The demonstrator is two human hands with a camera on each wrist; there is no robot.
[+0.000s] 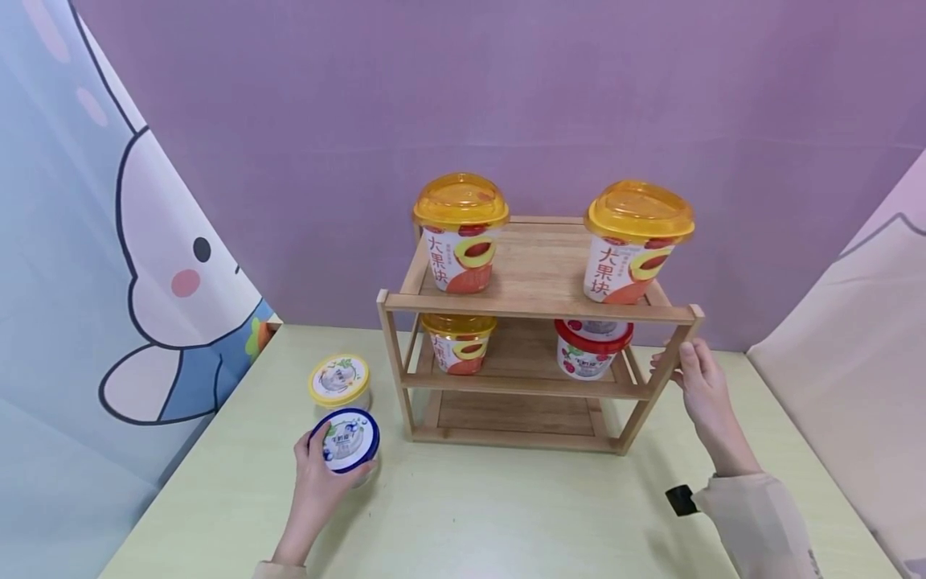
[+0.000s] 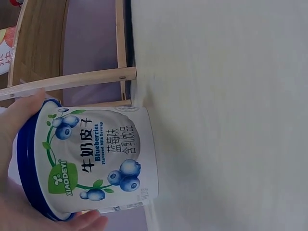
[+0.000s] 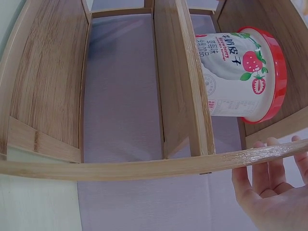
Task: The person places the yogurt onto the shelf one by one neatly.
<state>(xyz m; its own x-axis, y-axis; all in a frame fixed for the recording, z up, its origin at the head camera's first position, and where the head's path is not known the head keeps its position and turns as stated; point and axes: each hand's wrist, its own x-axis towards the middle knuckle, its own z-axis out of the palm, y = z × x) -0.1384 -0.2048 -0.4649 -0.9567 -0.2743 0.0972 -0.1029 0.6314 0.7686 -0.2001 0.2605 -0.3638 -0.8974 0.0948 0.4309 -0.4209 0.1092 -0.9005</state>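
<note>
My left hand (image 1: 318, 474) grips a blue-lidded blueberry milk tub (image 2: 96, 159) by its lid end, at the table's left. Whether the tub's base touches the table I cannot tell. Just behind it stands a yellow-lidded tub (image 1: 338, 381). At the right end of a wooden two-tier rack (image 1: 506, 305), my right hand (image 1: 705, 394) holds the front upright, its fingertips (image 3: 272, 141) showing past the wood. A red-lidded strawberry tub (image 3: 240, 72) sits on the middle shelf near that hand.
Two orange-lidded fruit cups, one at left (image 1: 463, 233) and one at right (image 1: 633, 241), stand on the rack's top shelf. A third orange-lidded cup (image 1: 460, 344) is on the middle shelf, left side. A purple cloth backdrop (image 1: 506, 104) hangs behind.
</note>
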